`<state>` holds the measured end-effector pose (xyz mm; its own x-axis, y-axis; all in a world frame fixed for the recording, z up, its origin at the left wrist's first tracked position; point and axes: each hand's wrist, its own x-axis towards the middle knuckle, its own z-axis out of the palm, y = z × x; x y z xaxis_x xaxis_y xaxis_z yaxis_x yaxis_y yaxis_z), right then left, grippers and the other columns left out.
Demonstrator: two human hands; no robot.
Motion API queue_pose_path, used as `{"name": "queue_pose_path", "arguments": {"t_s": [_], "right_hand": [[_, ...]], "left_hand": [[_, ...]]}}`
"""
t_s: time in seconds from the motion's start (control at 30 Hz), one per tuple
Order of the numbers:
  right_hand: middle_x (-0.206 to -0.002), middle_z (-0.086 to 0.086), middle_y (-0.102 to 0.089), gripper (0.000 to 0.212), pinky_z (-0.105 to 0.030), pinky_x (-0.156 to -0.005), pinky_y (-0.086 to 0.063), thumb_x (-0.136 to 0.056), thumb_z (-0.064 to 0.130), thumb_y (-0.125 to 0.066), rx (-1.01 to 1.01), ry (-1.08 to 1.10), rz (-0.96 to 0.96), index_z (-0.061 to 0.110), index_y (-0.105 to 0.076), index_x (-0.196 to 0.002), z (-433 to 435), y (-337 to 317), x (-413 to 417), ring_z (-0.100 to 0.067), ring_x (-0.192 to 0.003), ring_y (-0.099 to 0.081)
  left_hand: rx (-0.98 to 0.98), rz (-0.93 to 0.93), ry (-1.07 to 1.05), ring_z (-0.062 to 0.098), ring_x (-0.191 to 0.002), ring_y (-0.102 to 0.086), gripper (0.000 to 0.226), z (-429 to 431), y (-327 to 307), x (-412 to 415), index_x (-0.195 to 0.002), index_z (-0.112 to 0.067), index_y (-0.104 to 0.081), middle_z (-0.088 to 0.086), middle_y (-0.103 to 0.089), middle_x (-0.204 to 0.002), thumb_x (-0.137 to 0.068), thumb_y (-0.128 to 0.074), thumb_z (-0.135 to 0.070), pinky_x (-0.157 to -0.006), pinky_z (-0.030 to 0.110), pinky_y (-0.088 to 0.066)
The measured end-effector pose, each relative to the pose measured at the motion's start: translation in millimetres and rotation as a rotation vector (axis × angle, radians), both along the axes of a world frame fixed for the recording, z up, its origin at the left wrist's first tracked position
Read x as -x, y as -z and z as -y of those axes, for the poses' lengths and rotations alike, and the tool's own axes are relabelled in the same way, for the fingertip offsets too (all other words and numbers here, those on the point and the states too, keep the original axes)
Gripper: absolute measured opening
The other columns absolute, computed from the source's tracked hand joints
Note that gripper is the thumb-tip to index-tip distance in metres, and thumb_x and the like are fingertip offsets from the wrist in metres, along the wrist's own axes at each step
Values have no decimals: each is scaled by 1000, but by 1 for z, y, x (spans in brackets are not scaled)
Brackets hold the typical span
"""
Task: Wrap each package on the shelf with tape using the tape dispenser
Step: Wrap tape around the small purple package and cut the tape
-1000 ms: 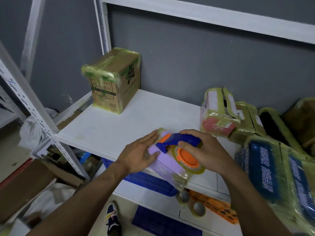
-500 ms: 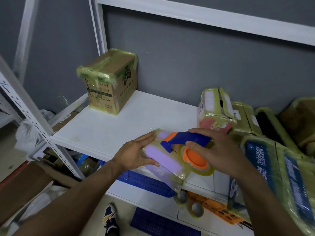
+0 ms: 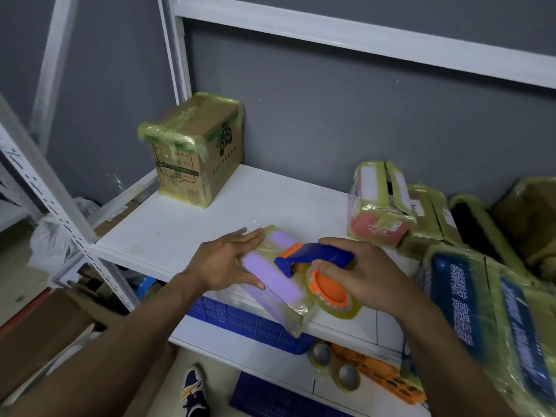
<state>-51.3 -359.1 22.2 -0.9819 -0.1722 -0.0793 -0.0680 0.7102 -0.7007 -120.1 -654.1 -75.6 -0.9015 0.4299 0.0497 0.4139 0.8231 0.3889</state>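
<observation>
Purple package (image 3: 270,275) long axis far-left to near-right; tape dispenser (image 3: 319,255) nose leftward

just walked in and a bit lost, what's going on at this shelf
A person is taping a purple package at the front edge of the white shelf. The left hand lies flat on the package, steadying it, while the right hand grips the blue and orange tape dispenser on top of it. A cardboard box at the back left and a pink package on the right already show yellowish tape.
</observation>
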Motion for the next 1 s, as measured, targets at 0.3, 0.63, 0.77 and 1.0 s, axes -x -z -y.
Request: {"name": "queue_pose_path", "arguments": {"t_s": [0.3, 0.63, 0.77, 1.0], "right_hand": [[-128, 12, -53, 43, -32, -99, -50, -96, 49, -63, 35, 36, 11, 44, -54, -138, 31, 5, 11, -7, -113, -56], [-127, 24, -58, 56, -13, -81, -47, -95, 51, -65, 185, 124, 4, 52, -43, -146, 31, 11, -1, 3, -110, -58], [-115, 31, -63, 49, -9, -74, -49, -89, 52, -73, 227, 176, -36, 52, -53, -134, 29, 11, -8, 7, -103, -61], [-109, 29, -66, 43, -8, -72, -50, -87, 51, -75, 187, 144, -56, 47, -60, -127, 23, 7, -14, 12, -99, -61]], "left_hand": [[73, 98, 69, 17, -156, 11, 116, 10, -10, 22, -161, -36, -16, -15, 1, -169, -68, -72, -74, -126, 46, 3], [-30, -68, 127, -5, -152, 5, 114, -3, 17, 15, -158, -38, -19, -22, -5, -165, -65, -70, -80, -125, 26, 3], [-34, -86, 110, -6, -152, 4, 113, -5, 20, 12, -159, -38, -21, -23, -7, -165, -64, -63, -84, -125, 23, 2], [-48, -123, 84, -4, -153, -1, 114, 0, 26, 13, -158, -37, -24, -23, -12, -165, -62, -49, -93, -126, 28, -6]]}}
